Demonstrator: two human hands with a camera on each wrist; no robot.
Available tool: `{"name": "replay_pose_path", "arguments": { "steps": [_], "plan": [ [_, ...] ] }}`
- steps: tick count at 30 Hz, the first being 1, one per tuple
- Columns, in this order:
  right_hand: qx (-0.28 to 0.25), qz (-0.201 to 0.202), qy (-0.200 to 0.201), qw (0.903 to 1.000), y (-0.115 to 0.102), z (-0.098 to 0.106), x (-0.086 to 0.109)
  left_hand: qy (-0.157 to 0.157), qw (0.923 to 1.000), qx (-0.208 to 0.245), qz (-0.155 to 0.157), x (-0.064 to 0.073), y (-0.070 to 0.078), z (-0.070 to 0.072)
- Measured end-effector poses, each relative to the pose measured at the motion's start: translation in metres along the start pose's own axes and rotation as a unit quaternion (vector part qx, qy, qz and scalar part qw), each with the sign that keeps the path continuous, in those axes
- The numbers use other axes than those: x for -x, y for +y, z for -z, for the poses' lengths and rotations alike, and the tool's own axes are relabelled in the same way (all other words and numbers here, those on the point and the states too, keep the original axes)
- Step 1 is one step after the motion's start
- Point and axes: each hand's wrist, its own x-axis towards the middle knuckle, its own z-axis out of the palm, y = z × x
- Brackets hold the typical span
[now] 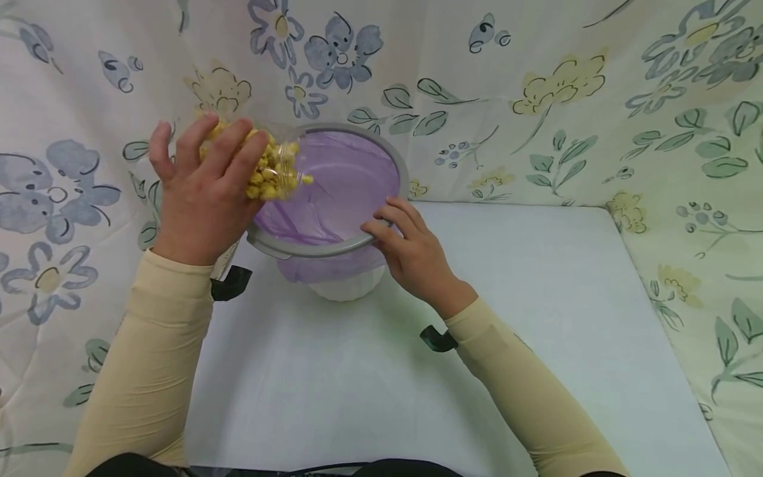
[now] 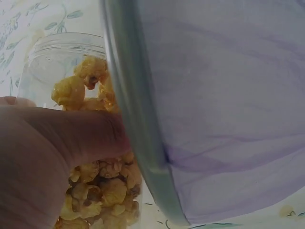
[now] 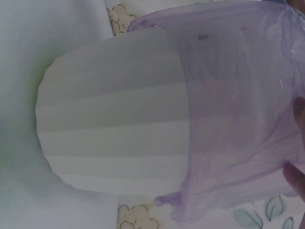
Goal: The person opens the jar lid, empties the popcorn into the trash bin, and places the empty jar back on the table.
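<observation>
My left hand (image 1: 205, 205) grips a clear plastic jar (image 2: 66, 43) of yellow popcorn (image 1: 271, 173). The jar lies tilted on its side, its mouth facing right over the rim of a white trash bin (image 1: 352, 286). One popcorn piece shows at the jar's mouth. A purple plastic bag (image 1: 352, 175) lines the bin and folds down outside, under a grey ring (image 1: 324, 250). My right hand (image 1: 417, 262) holds the right side of that ring. In the left wrist view, the thumb lies across the jar beside the ring. The right wrist view shows the bin's ribbed white wall and fingertips on the bag.
The bin stands on a white table (image 1: 536, 318) near its back edge. A floral curtain (image 1: 465, 73) hangs behind and at both sides. Dark cables and black shapes lie along the bottom edge of the head view.
</observation>
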Motion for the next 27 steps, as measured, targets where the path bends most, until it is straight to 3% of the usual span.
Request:
{"name": "replay_pose_path", "arguments": {
  "steps": [8, 27],
  "plan": [
    [-0.001, 0.007, 0.009, 0.9999, 0.001, -0.0017, 0.0, -0.031, 0.9995, -0.01, -0.003, 0.003, -0.003, -0.002],
    [-0.003, -0.002, 0.005, 1.0, 0.0006, -0.0006, 0.0003, -0.006, 0.9998, -0.017, -0.007, 0.0013, 0.0007, -0.0041]
  ]
}}
